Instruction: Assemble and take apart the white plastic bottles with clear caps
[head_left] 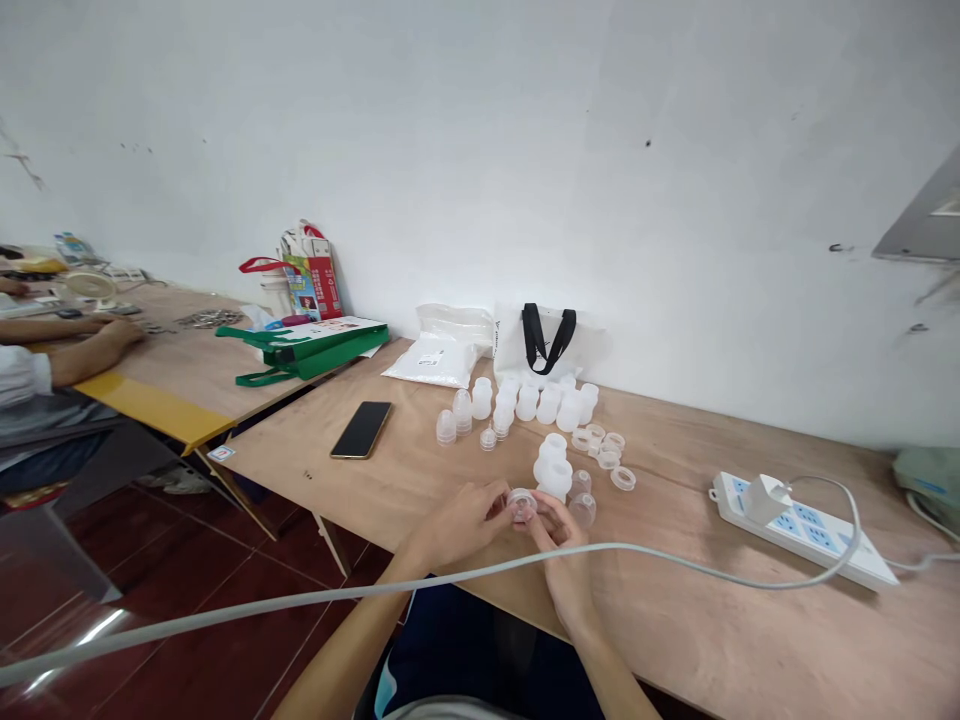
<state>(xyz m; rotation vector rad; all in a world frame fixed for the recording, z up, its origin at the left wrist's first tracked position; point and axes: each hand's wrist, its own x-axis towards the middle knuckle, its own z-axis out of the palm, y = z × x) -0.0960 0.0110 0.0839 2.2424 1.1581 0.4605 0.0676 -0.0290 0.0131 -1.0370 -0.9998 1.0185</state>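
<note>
Both of my hands hold a clear plastic screw ring point(520, 500) above the table's front edge. My left hand point(474, 522) pinches its left side, and my right hand point(556, 522) grips its right side. Whether anything sits inside the ring I cannot make out. Just beyond my right hand stand white translucent small bottles point(553, 462), with clear dome caps point(582, 508) to their right. Several loose rings point(622, 479) lie farther right. More bottles point(527, 402) stand in a group behind, near capped pieces point(445, 428) and a small nipple-topped piece point(488, 437).
A black phone point(361, 430) lies left on the wooden table. A white plastic bag point(442, 348) and a black-handled bag point(549, 340) rest against the wall. Right is a power strip point(806, 530); its cable point(645, 552) crosses before my hands. A co-worker's arm point(94, 350) is far left.
</note>
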